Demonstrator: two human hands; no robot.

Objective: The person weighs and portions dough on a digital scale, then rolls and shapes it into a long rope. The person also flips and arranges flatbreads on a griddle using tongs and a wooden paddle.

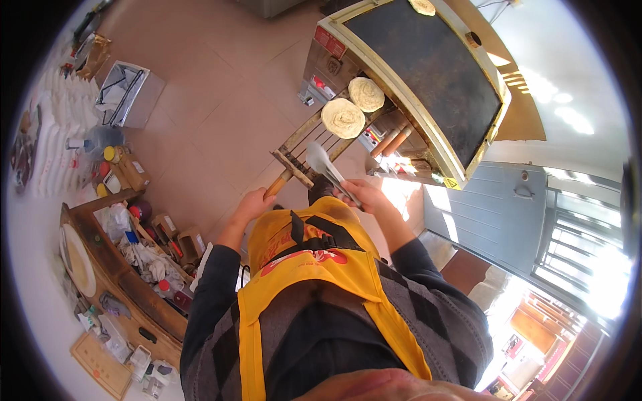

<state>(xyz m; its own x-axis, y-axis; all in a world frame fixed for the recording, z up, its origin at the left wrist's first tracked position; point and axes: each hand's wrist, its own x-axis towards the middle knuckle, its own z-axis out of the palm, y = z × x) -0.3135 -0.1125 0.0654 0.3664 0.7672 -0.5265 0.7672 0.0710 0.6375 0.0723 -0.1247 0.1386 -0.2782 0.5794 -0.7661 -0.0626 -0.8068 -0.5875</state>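
Note:
My left hand (254,204) grips the wooden handle of a metal baking rack (304,139), which is pulled partly out of the oven beneath the griddle. Two round flatbreads lie on its bars: a nearer flatbread (343,119) and a farther flatbread (366,94) close to the oven's opening. In my right hand (365,194) is a pair of metal tongs (328,168). Their blurred tips point towards the rack, just short of the nearer bread, and seem to hold nothing. A third flatbread (422,6) rests on the dark griddle plate (424,75) at the far edge.
Two wooden handles (392,140) stick out from the oven front, right of the rack. On my left stands a wooden cabinet (100,250) with cluttered goods. A foil-lined box (131,95) sits on the tiled floor (210,100). A grey door (481,200) is at right.

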